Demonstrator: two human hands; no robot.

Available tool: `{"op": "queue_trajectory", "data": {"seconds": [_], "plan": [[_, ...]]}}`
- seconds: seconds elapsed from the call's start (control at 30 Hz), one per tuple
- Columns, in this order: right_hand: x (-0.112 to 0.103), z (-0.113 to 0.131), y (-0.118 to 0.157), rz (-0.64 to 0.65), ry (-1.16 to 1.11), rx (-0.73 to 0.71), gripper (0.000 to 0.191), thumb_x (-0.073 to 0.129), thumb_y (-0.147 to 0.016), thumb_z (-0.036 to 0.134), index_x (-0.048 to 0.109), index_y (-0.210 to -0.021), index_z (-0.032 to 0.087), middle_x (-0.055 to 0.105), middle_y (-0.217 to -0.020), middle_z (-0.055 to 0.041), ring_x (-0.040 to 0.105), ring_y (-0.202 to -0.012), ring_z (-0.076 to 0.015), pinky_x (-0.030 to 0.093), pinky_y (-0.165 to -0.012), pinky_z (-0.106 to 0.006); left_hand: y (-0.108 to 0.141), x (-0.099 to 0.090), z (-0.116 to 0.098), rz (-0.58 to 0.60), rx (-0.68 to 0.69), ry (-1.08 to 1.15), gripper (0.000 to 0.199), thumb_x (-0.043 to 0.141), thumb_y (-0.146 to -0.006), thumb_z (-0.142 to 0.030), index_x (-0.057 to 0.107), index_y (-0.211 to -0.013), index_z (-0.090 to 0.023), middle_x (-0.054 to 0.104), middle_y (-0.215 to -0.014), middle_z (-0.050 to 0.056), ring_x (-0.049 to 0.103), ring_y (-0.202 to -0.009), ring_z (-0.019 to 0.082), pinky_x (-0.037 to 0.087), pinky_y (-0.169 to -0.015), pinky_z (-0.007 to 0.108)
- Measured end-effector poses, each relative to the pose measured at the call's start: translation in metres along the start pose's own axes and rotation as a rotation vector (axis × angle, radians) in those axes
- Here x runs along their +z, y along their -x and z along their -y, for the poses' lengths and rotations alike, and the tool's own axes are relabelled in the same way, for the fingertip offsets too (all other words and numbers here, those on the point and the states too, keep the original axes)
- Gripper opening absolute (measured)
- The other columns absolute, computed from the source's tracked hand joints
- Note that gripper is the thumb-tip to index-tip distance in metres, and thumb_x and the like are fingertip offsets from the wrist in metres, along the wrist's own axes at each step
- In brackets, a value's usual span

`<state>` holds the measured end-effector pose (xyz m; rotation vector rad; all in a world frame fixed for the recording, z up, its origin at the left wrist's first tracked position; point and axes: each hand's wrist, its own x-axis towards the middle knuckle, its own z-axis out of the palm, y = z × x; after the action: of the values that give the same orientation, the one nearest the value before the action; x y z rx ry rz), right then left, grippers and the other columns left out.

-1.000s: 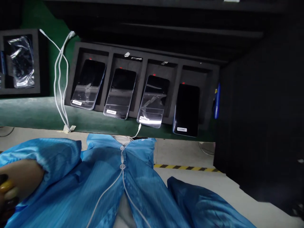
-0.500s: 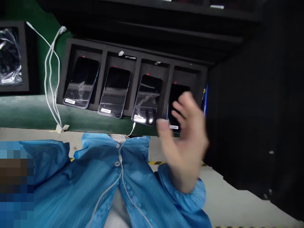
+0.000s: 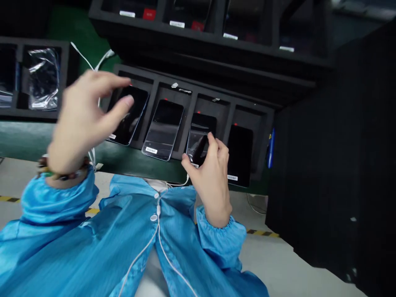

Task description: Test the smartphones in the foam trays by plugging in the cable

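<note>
Black phones (image 3: 202, 123) gleam, left fingers (image 3: 116, 113) spread and empty, right fingers (image 3: 213, 149) curved, hold unclear.

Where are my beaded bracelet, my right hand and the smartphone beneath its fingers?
Beaded bracelet (image 3: 64, 177): head view, on its lower beads.
Right hand (image 3: 213, 175): head view, on its back.
Smartphone (image 3: 200, 125): head view, on the upper part of its screen.
</note>
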<state>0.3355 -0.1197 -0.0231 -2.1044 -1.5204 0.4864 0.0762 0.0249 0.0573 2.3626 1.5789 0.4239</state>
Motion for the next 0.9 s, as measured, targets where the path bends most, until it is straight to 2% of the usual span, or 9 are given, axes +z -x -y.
{"op": "queue_trajectory", "data": {"seconds": [0.1, 0.17, 0.23, 0.4, 0.5, 0.6, 0.7, 0.8, 0.9], "plan": [[0.000, 0.000, -0.001, -0.009, -0.031, 0.016, 0.079, 0.072, -0.096, 0.039, 0.043, -0.168, 0.021, 0.047, -0.156, -0.0222, 0.049, -0.152, -0.0422, 0.049, -0.124, -0.065, -0.008, 0.026, 0.012, 0.099, -0.017, -0.095, 0.059, 0.062, -0.108, -0.041, 0.064, -0.159, -0.011, 0.059, -0.162, 0.020, 0.054, -0.152, 0.041, 0.046, -0.131, 0.060], [0.001, 0.001, -0.003, -0.015, -0.034, 0.028, 0.078, 0.074, -0.094, 0.039, 0.047, -0.165, 0.022, 0.049, -0.153, -0.0215, 0.051, -0.150, -0.0425, 0.050, -0.122, -0.066, -0.012, 0.042, 0.013, 0.160, -0.062, -0.139, 0.064, 0.064, -0.105, -0.042, 0.061, -0.164, -0.017, 0.053, -0.170, 0.019, 0.050, -0.156, 0.046, 0.050, -0.127, 0.064], [0.002, 0.002, -0.005, -0.019, -0.028, 0.038, 0.076, 0.074, -0.092, 0.038, 0.050, -0.163, 0.022, 0.051, -0.151, -0.0214, 0.051, -0.148, -0.0427, 0.051, -0.121, -0.066, -0.015, 0.050, 0.008, 0.164, -0.122, -0.173, 0.066, 0.063, -0.104, -0.042, 0.059, -0.166, -0.022, 0.049, -0.173, 0.018, 0.049, -0.155, 0.049, 0.054, -0.121, 0.068], [0.002, -0.001, -0.005, -0.034, -0.028, 0.042, 0.067, 0.075, -0.091, 0.040, 0.058, -0.153, 0.019, 0.054, -0.147, -0.0214, 0.054, -0.146, -0.0416, 0.051, -0.121, -0.063, -0.020, 0.046, -0.011, 0.135, -0.195, -0.237, 0.059, 0.060, -0.105, -0.041, 0.064, -0.162, -0.025, 0.055, -0.168, 0.017, 0.059, -0.144, 0.049, 0.060, -0.110, 0.066], [0.002, 0.007, -0.002, -0.074, 0.011, 0.011, 0.067, 0.070, -0.098, 0.045, 0.054, -0.158, 0.019, 0.053, -0.153, -0.0234, 0.053, -0.147, -0.0424, 0.050, -0.120, -0.065, -0.017, 0.043, -0.014, 0.151, -0.218, -0.270, 0.057, 0.058, -0.105, -0.041, 0.066, -0.160, -0.025, 0.056, -0.167, 0.016, 0.061, -0.141, 0.050, 0.061, -0.105, 0.064], [0.008, 0.033, 0.001, -0.109, 0.060, -0.081, 0.069, 0.063, -0.107, 0.055, 0.048, -0.165, 0.021, 0.048, -0.163, -0.0253, 0.049, -0.152, -0.0426, 0.047, -0.122, -0.068, -0.013, 0.043, -0.012, 0.162, -0.228, -0.264, 0.057, 0.058, -0.107, -0.042, 0.064, -0.161, -0.025, 0.053, -0.171, 0.015, 0.061, -0.143, 0.049, 0.060, -0.108, 0.064], [0.023, 0.065, -0.002, -0.025, 0.095, -0.194, 0.074, 0.063, -0.109, 0.062, 0.048, -0.166, 0.017, 0.055, -0.158, -0.0264, 0.047, -0.155, -0.0418, 0.044, -0.126, -0.065, -0.010, 0.042, -0.010, 0.155, -0.242, -0.232, 0.061, 0.059, -0.107, -0.045, 0.061, -0.163, -0.023, 0.049, -0.174, 0.016, 0.061, -0.145, 0.048, 0.058, -0.114, 0.062], [0.040, 0.086, -0.011, 0.002, 0.170, -0.194, 0.084, 0.068, -0.106, 0.066, 0.050, -0.164, 0.007, 0.058, -0.152, -0.0321, 0.045, -0.154, -0.0458, 0.042, -0.126, -0.066, -0.011, 0.039, -0.011, 0.155, -0.266, -0.205, 0.064, 0.060, -0.106, -0.045, 0.059, -0.165, -0.021, 0.049, -0.174, 0.017, 0.063, -0.142, 0.048, 0.057, -0.115, 0.062], [0.046, 0.094, -0.021, 0.004, 0.196, -0.157, 0.083, 0.070, -0.105, 0.062, 0.051, -0.162, 0.005, 0.058, -0.148, -0.0328, 0.046, -0.152, -0.0468, 0.041, -0.126, -0.068, -0.011, 0.039, -0.010, 0.130, -0.257, -0.180, 0.065, 0.058, -0.105, -0.045, 0.059, -0.165, -0.020, 0.050, -0.172, 0.020, 0.064, -0.140, 0.050, 0.057, -0.114, 0.063]]}}
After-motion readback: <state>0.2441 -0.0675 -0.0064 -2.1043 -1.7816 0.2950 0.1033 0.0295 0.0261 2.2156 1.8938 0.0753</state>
